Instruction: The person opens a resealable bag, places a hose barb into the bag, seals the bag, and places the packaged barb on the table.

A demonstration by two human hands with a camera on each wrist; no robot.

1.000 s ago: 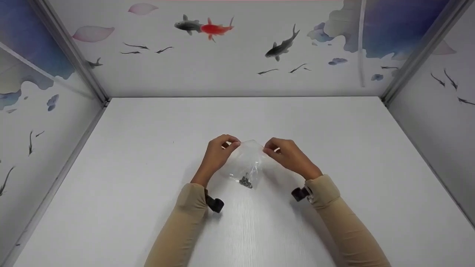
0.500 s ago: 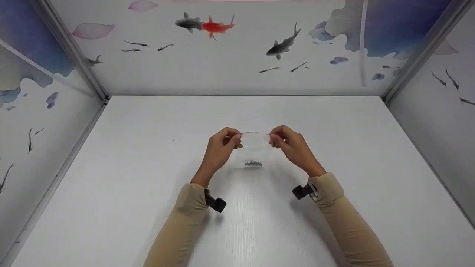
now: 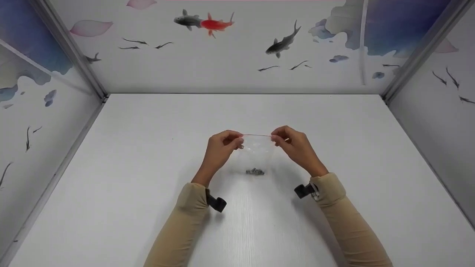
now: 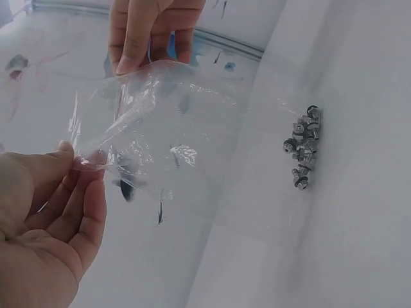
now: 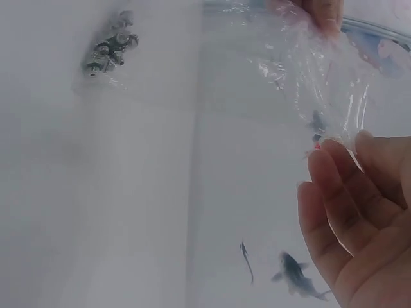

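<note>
A clear plastic zip bag (image 3: 256, 152) with a thin red line along its top edge hangs between both hands. My left hand (image 3: 223, 145) pinches its upper left corner between thumb and fingers. At the upper right corner my right hand (image 3: 295, 147) pinches it likewise. Several small metal screws (image 3: 255, 171) with dark washers lie gathered at the bag's bottom. In the left wrist view these screws (image 4: 304, 147) form a row along the bottom seam, and the film near the top is creased. Whether the bag's mouth is sealed, I cannot tell.
A white table (image 3: 148, 207) lies beneath the hands. Printed panels with fish stand at its back (image 3: 237, 74) and both sides. Each wrist bears a black camera, the left one (image 3: 217, 203) and the right one (image 3: 304, 190), close to the tan sleeves.
The bag was slanted between the hands a second ago. Both hands rose and spread apart, so the top edge is now stretched straight and the screws lie in a row at the bottom.
</note>
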